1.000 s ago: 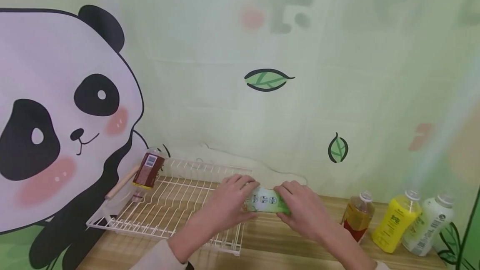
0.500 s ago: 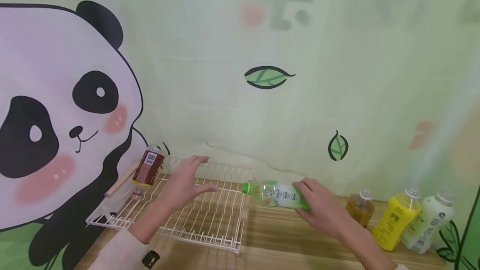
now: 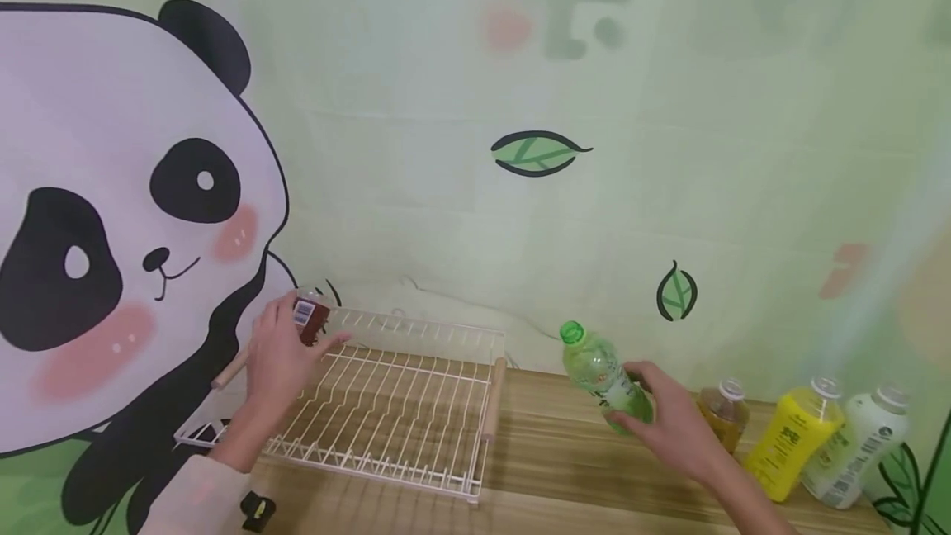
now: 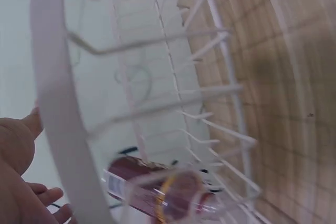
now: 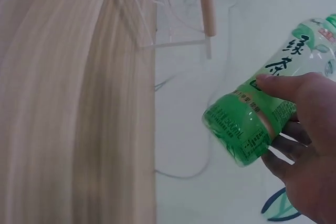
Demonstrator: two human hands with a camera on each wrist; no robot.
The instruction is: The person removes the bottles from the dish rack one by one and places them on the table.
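My right hand (image 3: 669,411) grips a green tea bottle (image 3: 598,370) by its lower part, thumb on one side and fingers on the other. The bottle tilts, its green cap pointing up and left; its lower label shows in the right wrist view (image 5: 247,116). At the rack's left end, my left hand (image 3: 278,353) is spread, thumb apart from the fingers. Just behind it, a bottle with a dark red label (image 3: 314,320) is partly hidden in the head view. In the left wrist view this bottle (image 4: 142,182) lies in the rack, and the left fingers look apart from it.
A white wire rack (image 3: 401,395) with wooden handles (image 3: 494,399) stands on the wooden table (image 3: 550,469). At the right stand an amber bottle (image 3: 724,415), a yellow bottle (image 3: 791,440) and a white-green bottle (image 3: 854,448). A printed panda cloth (image 3: 416,213) hangs behind.
Both hands were on the green tea bottle; my left hand let go and moved left to the dark red bottle. My right hand turned the green bottle from lying sideways to tilted upward.
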